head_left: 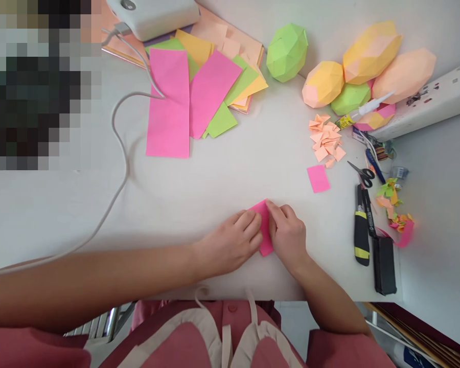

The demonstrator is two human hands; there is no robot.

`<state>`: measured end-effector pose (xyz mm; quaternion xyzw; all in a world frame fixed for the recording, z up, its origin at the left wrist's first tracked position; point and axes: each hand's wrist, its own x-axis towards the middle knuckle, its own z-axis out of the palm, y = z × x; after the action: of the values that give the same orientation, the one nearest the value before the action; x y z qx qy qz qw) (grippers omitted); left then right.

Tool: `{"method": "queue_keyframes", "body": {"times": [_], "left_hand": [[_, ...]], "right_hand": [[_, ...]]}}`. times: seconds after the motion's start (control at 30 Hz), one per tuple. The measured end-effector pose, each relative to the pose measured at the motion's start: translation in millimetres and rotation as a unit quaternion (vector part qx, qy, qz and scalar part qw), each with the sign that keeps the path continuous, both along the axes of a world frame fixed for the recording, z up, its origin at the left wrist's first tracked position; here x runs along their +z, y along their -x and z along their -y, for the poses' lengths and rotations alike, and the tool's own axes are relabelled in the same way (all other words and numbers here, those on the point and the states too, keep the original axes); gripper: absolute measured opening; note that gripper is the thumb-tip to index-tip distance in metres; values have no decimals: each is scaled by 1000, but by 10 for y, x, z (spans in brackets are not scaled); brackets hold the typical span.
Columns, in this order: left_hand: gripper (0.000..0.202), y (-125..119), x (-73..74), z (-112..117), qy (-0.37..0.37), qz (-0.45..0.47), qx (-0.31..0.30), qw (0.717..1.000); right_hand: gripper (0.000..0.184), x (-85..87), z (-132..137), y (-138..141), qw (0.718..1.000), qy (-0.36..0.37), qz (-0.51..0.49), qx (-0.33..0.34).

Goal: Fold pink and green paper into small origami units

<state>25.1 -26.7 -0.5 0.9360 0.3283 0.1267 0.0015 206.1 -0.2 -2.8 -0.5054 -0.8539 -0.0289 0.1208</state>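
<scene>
A small pink paper piece (263, 223) lies on the white table (214, 174) near its front edge. My left hand (233, 245) presses on the paper's left side with bent fingers. My right hand (287, 235) pinches the paper's upper right edge with fingers closed on it. Much of the paper is hidden beneath both hands. A second small pink paper rectangle (318, 178) lies flat to the upper right, apart from my hands.
Long pink, green and orange paper strips (199, 92) are stacked at the back. Folded paper polyhedra (352, 71), a pile of small folded peach units (325, 140), scissors (363, 174), a utility knife (361, 227), a glue tube, paper scraps, a white cable (118, 153) and a power strip surround the work area.
</scene>
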Motion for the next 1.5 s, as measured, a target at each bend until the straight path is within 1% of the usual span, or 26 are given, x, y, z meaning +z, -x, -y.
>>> {"method": "queue_keyframes", "body": {"times": [0.17,0.23,0.3,0.37,0.47,0.57,0.7,0.83,0.97,1.07,1.13,1.17,1.23,1.3,1.4,1.43,1.47,1.5], "left_hand": [[28,13,-15,-135,-6,-34,-5,999],[28,-4,-12,-159,-3,-45,-12,999],[26,-28,-12,-164,-2,-36,-11,999],[24,-51,-18,-157,-7,-17,-6,1000],[24,-83,-24,-133,-16,12,3,1000],[32,-111,-3,-106,-18,20,18,999],[44,-139,64,-78,3,-5,33,999],[47,-165,123,-57,34,-26,47,998],[46,-194,152,-34,47,-25,62,997],[46,-209,149,-21,39,-16,66,997],[45,-214,141,-18,31,-12,69,997],[45,-216,138,-18,30,-12,69,997],[46,-217,135,-19,33,-16,70,997],[47,-218,136,-20,42,-24,70,996],[49,-220,132,-21,45,-34,71,996],[49,-220,129,-21,43,-35,70,996],[49,-220,125,-22,39,-35,69,996],[49,-220,120,-22,35,-35,67,997]], "right_hand": [[33,18,12,18,1000,14,2,-14],[33,37,40,32,999,35,17,-24],[34,62,83,48,998,49,35,-32],[34,89,133,61,997,39,55,-35],[32,120,211,65,995,1,98,-32],[35,124,293,38,991,-16,128,-31],[39,94,411,-63,990,-4,133,-50],[39,57,493,-227,991,26,99,-88],[41,11,524,-348,993,47,0,-108],[53,-32,539,-348,990,48,-55,-119],[64,-56,542,-337,990,54,-64,-116],[66,-65,539,-341,990,57,-64,-114],[65,-80,519,-386,989,57,-61,-121],[63,-94,488,-471,987,47,-59,-142],[57,-100,451,-598,985,11,-71,-160],[52,-90,446,-624,985,-8,-79,-150],[47,-71,446,-639,988,-24,-87,-126],[41,-42,447,-645,992,-35,-90,-86]]}}
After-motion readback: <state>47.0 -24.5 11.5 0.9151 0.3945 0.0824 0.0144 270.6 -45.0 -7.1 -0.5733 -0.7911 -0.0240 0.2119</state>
